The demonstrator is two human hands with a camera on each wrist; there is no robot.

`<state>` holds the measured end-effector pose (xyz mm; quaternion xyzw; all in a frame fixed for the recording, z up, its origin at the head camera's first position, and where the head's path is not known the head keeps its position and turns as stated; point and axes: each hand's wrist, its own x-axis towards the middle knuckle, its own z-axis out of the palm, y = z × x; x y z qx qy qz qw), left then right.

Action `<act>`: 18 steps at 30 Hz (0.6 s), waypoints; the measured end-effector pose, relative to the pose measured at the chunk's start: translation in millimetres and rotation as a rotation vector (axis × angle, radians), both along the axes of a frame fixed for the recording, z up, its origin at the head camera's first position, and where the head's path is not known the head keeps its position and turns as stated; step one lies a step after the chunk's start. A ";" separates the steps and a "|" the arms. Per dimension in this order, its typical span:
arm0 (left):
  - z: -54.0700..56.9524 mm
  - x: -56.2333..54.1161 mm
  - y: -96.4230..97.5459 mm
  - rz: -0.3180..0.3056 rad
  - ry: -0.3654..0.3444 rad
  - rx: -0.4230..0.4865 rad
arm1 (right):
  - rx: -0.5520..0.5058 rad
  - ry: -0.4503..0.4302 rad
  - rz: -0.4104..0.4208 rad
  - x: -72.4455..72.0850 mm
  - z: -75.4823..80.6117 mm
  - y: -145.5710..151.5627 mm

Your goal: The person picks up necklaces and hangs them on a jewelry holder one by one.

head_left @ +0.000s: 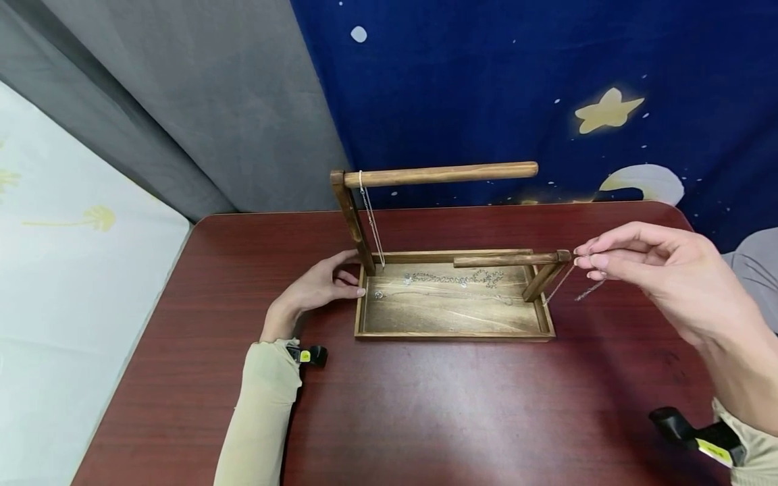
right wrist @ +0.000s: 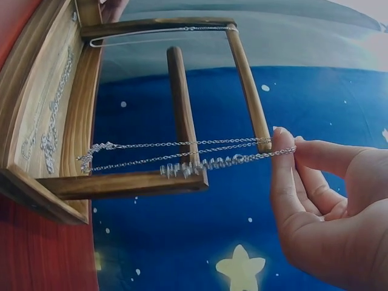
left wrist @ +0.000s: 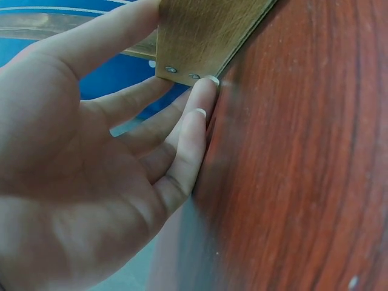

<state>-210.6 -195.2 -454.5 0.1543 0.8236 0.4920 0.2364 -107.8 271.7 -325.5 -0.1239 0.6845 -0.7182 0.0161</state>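
My left hand (head_left: 325, 287) holds the left end of a wooden jewelry stand (head_left: 450, 335), thumb at the tray rim and fingers by the rear corner. In the left wrist view, those fingers meet an end board (left wrist: 200, 36) with two screws. To the right of the short bar (head_left: 498, 260), my right hand (head_left: 662, 266) pinches a silver chain necklace (right wrist: 227, 161) between thumb and fingertips. Its strands hang from the pinch, one carrying a row of small clear beads. Another silver necklace (head_left: 372, 219) loops over the left end of the tall bar (head_left: 444, 175).
Inside the tray lie a tangled silver chain (head_left: 456, 279) and a thinner chain (head_left: 450, 294) stretched lengthwise. The stand is on a reddish-brown table (head_left: 425, 405). Behind it hang a blue star-patterned curtain (head_left: 462, 81) and a grey one (head_left: 213, 101). Grey fabric shows at the right edge.
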 end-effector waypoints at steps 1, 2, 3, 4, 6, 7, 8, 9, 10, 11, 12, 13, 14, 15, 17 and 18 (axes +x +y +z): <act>0.1 -0.2 0.2 0.001 -0.002 0.000 | -0.017 0.002 -0.002 -0.5 -0.6 1.1; 0.4 -0.3 0.5 -0.002 -0.002 0.000 | -0.034 0.007 -0.003 -1.3 -1.1 1.9; 0.7 -0.4 0.6 -0.005 0.000 0.001 | -0.053 0.011 -0.003 -2.3 -1.7 2.6; 1.1 -0.2 0.9 -0.004 0.000 0.001 | -0.067 0.014 -0.004 -3.5 -2.0 3.3; 1.6 0.3 1.3 -0.002 -0.001 0.003 | -0.083 0.012 -0.009 -5.7 -2.3 4.8; 1.6 0.4 1.3 -0.002 0.000 0.004 | -0.090 0.010 -0.013 -6.6 -2.3 5.7; 1.3 0.4 1.4 -0.004 0.000 0.007 | -0.096 0.009 -0.016 -7.6 -2.2 6.6; 0.8 0.3 1.3 -0.004 -0.002 0.010 | -0.102 0.006 -0.019 -8.5 -2.1 7.6; 0.4 0.3 1.2 -0.004 -0.005 0.012 | -0.106 0.005 -0.021 -9.4 -1.9 8.4; 0.0 0.2 1.0 -0.004 -0.010 0.016 | -0.114 0.005 -0.021 -10.2 -1.7 9.2; -0.1 0.3 1.0 -0.005 -0.012 0.018 | -0.122 0.007 -0.021 -11.1 -1.3 9.8; -0.1 0.3 0.9 -0.005 -0.014 0.019 | -0.130 0.007 -0.019 -11.8 -0.8 10.5; 0.0 0.3 0.9 -0.004 -0.017 0.021 | -0.135 0.008 -0.018 -12.6 -0.1 10.9; 0.4 0.5 1.1 -0.003 -0.018 0.019 | -0.134 0.009 -0.017 -13.3 0.6 11.3; 1.0 0.6 1.1 -0.002 -0.016 0.015 | -0.122 0.007 -0.026 -14.6 2.3 11.7; 1.3 0.7 1.3 -0.001 -0.014 0.012 | -0.116 0.006 -0.029 -15.1 3.3 11.9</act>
